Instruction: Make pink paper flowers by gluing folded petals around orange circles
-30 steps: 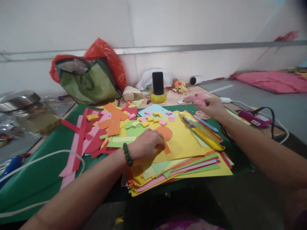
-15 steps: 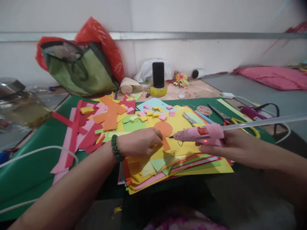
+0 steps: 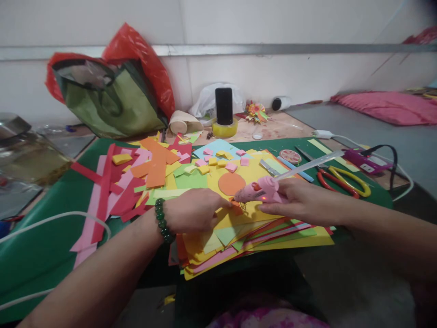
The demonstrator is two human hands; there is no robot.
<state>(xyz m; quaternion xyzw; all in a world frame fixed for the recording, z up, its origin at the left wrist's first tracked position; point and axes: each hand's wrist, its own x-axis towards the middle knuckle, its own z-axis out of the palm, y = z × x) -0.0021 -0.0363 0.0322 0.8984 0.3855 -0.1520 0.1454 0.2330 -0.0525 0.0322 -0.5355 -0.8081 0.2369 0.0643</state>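
My left hand [image 3: 194,209], a green bead bracelet at its wrist, lies palm down over a sheet of yellow paper [image 3: 259,182]. Its index finger stretches to the left end of a small orange paper strip [image 3: 236,207]; the other fingers curl under, partly hidden. My right hand [image 3: 290,200] is closed around a pink glue gun [image 3: 257,190] with a small red light lit. A long clear glue stick [image 3: 310,165] sticks out of its back. The gun's nozzle points left, close above the strip. An orange paper circle [image 3: 231,184] rests on the yellow sheet, just beyond the nozzle.
Coloured paper scraps [image 3: 157,161] pile up at the left on a green mat [image 3: 37,246]. To the right lie scissors [image 3: 348,180], a round tin [image 3: 290,156] and a purple power strip [image 3: 367,161]. Behind stand a phone [image 3: 224,106] on yellow tape [image 3: 224,129] and a green bag [image 3: 112,105].
The glue gun has moved left and tilted, its nozzle now over the orange strip. My left index finger has stretched out to the strip, and the circle shows in full.
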